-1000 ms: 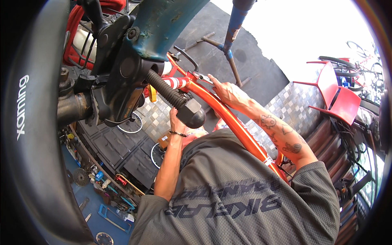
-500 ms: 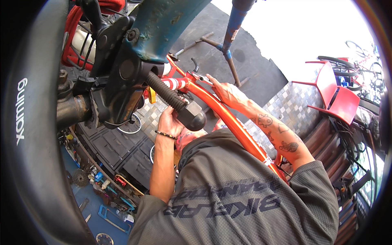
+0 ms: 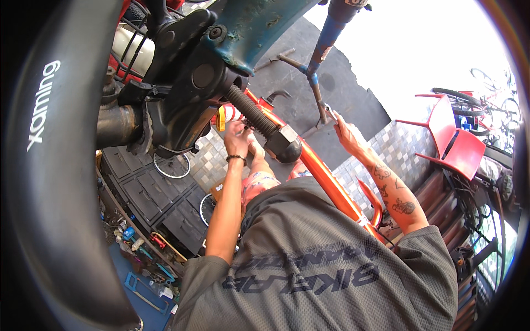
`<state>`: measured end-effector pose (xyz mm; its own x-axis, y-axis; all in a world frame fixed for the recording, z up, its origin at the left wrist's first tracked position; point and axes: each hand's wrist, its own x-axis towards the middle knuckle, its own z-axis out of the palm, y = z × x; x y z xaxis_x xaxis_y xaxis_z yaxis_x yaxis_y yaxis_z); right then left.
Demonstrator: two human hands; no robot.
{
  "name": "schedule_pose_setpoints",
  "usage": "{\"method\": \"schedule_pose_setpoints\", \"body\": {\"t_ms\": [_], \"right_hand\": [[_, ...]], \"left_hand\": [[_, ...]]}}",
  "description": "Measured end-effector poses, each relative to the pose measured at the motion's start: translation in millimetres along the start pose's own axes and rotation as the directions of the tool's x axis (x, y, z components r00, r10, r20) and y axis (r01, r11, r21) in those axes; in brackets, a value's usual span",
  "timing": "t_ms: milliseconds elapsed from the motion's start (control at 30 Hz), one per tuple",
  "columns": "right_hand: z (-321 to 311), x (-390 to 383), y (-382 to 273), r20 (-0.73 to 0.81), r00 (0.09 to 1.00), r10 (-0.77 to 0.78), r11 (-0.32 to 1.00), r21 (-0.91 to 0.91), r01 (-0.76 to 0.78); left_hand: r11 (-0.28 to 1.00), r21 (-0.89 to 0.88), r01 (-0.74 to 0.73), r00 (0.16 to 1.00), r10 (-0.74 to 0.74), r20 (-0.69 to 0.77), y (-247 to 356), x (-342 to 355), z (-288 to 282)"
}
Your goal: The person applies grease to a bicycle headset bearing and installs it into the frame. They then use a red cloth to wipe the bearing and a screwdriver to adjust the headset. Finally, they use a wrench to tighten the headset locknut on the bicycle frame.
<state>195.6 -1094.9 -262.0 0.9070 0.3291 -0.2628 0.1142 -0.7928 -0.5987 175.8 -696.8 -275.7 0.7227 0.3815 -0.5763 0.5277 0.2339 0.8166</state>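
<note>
In the head view my right hand (image 3: 349, 137) holds a slim metal hand tool, probably a wrench (image 3: 328, 110), whose end points up and left. It is apart from the orange bicycle frame (image 3: 331, 185), which slants down to the right in front of my body. My left hand (image 3: 237, 141) is beside the frame's red-and-white striped tube (image 3: 232, 113), just below a yellow part (image 3: 221, 118). Its fingers are curled around something small that I cannot make out. A threaded clamp screw (image 3: 251, 113) with a blocky metal end hangs close above the left hand.
A black clamp (image 3: 182, 99) of a repair stand fills the upper left, beside a teal tube (image 3: 265, 33). A blue stand leg (image 3: 328, 41) rises beyond. Red chairs (image 3: 447, 135) stand at right, dark drawers (image 3: 149, 193) at left, and a blue tool bench (image 3: 130, 276) lower left.
My right hand has moved right, taking the tool off the orange frame. My left hand has shifted up and slightly right, toward the striped tube. The whole view has turned a little.
</note>
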Motion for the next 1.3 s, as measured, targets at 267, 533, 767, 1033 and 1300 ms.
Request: {"method": "schedule_pose_setpoints", "body": {"t_ms": [267,533,767,1033,1300], "right_hand": [[18,-11,14,0.048,0.999,0.005,1.000,-0.024,-0.004],[13,4,-20,0.073,0.997,-0.006,0.998,0.059,0.002],[5,18,-51,0.106,0.993,-0.050,0.998,0.052,0.045],[-1,19,-86,0.061,0.977,-0.204,0.969,0.157,0.193],[-1,38,-112,0.081,0.960,-0.267,0.947,0.208,0.246]], "left_hand": [[0.839,-0.487,-0.241,0.957,0.289,0.023,90,-67,-16],[0.967,0.162,-0.195,0.917,0.122,0.379,11,-97,-14],[0.961,-0.066,-0.267,0.963,0.268,0.009,-16,-10,-4],[0.953,-0.258,0.160,0.872,-0.014,0.489,21,-86,-9],[0.937,-0.276,0.213,0.891,-0.071,0.448,48,-96,-8]]}}
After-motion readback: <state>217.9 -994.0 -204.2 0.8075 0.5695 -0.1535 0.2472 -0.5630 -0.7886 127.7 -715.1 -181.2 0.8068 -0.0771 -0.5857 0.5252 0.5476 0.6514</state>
